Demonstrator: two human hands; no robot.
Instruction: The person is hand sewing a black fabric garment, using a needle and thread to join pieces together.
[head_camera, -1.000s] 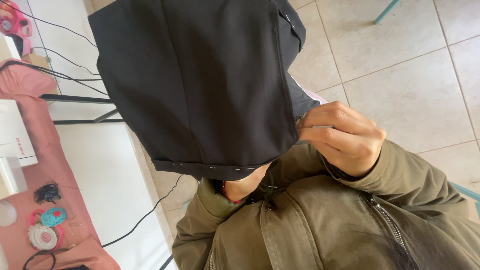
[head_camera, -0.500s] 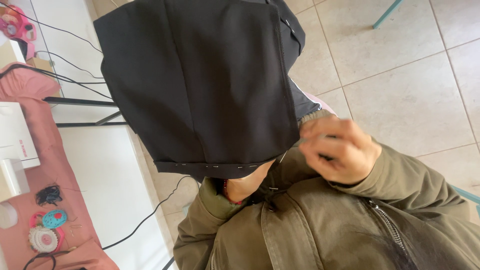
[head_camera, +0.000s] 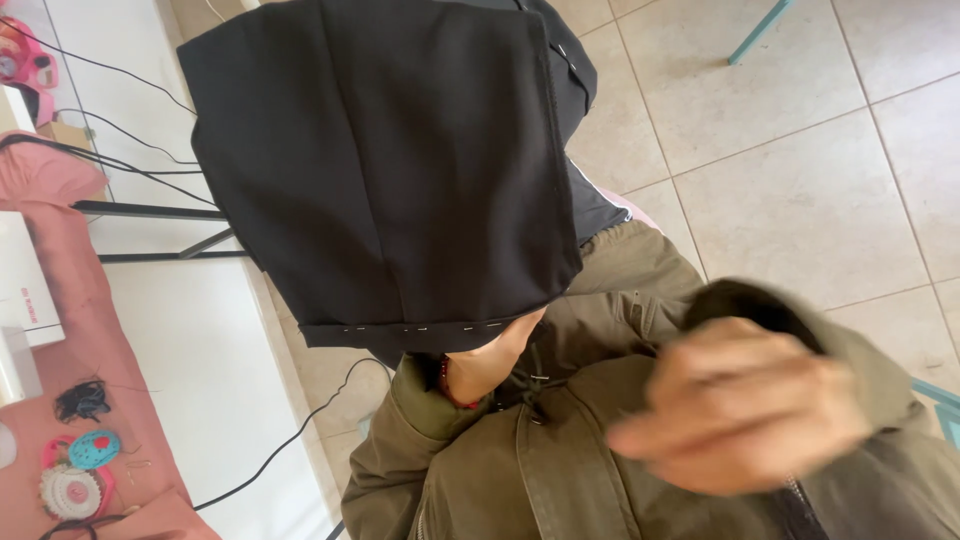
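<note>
Right hand (head_camera: 745, 405): nearest the camera, blurred, below and right of the black fabric (head_camera: 390, 170), well off it. Fingers curled loosely inward; whether they pinch anything I cannot tell, the blur hides it.

Left hand (head_camera: 490, 360): directly under the fabric's lower folded edge, mostly hidden by the cloth. Only the heel and wrist show, above an olive jacket cuff (head_camera: 425, 400). It appears to hold the cloth up from beneath; finger spread not visible.

Black fabric: held up over the lap, lower edge turned up, with a row of pins (head_camera: 420, 328) along the fold.

Judgement: the hem looks pinned and under inspection. To do this well, keep the supporting hand flat so the fold stays level, keep fingertips clear of the pin points, and bring the free hand to the fold's right end.

Beyond the fabric, to its left: pink table cover (head_camera: 60, 300), round pincushion (head_camera: 70, 490), black cables (head_camera: 120, 160). To its right: tiled floor (head_camera: 800, 160).
</note>
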